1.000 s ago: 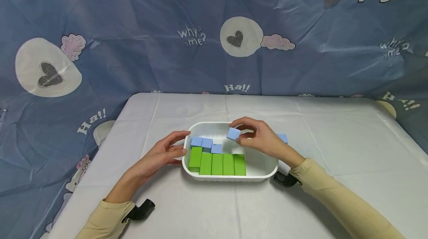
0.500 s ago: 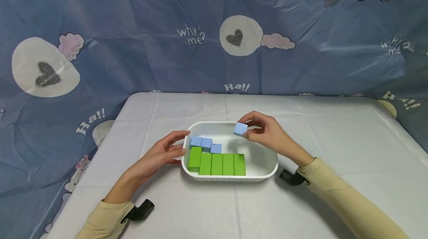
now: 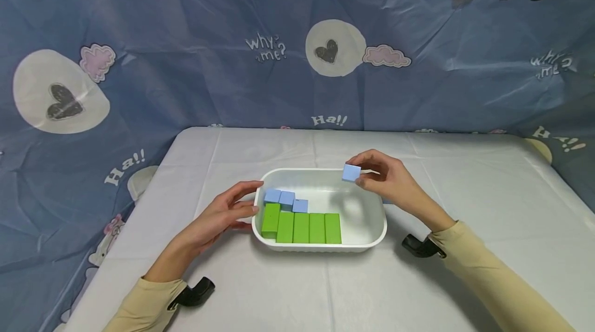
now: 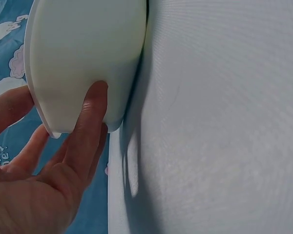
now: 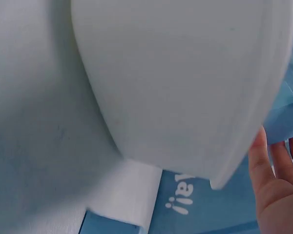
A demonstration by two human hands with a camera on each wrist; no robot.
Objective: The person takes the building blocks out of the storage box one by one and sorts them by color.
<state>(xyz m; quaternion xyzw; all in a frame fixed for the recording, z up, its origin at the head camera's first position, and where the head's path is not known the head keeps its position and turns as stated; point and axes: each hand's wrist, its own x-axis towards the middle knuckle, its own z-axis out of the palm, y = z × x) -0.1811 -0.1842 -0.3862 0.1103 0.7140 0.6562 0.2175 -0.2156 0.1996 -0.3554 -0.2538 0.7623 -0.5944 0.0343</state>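
My right hand (image 3: 388, 179) pinches a light-blue cube (image 3: 351, 173) between thumb and fingers, up over the back right rim of a white oval tray (image 3: 367, 241). In the right wrist view the same blue cube (image 5: 282, 124) shows partly behind the tray wall, with the fingers at its lower edge. My left hand (image 3: 230, 208) lies against the tray's left end. In the left wrist view its extended fingers touch the outer wall (image 4: 78, 58). Inside the tray, several green blocks (image 3: 302, 228) stand in a row along the front, with three blue cubes (image 3: 286, 199) behind them at the left.
Another blue block (image 5: 107, 225) lies on the white-covered table (image 3: 279, 290) to the right of the tray, mostly hidden by the right hand in the head view. A patterned blue cloth (image 3: 200, 74) hangs behind the table.
My right hand has moved right and slightly back with the blue cube, from over the tray's middle to its back right rim. The left hand and the blocks in the tray stay put.
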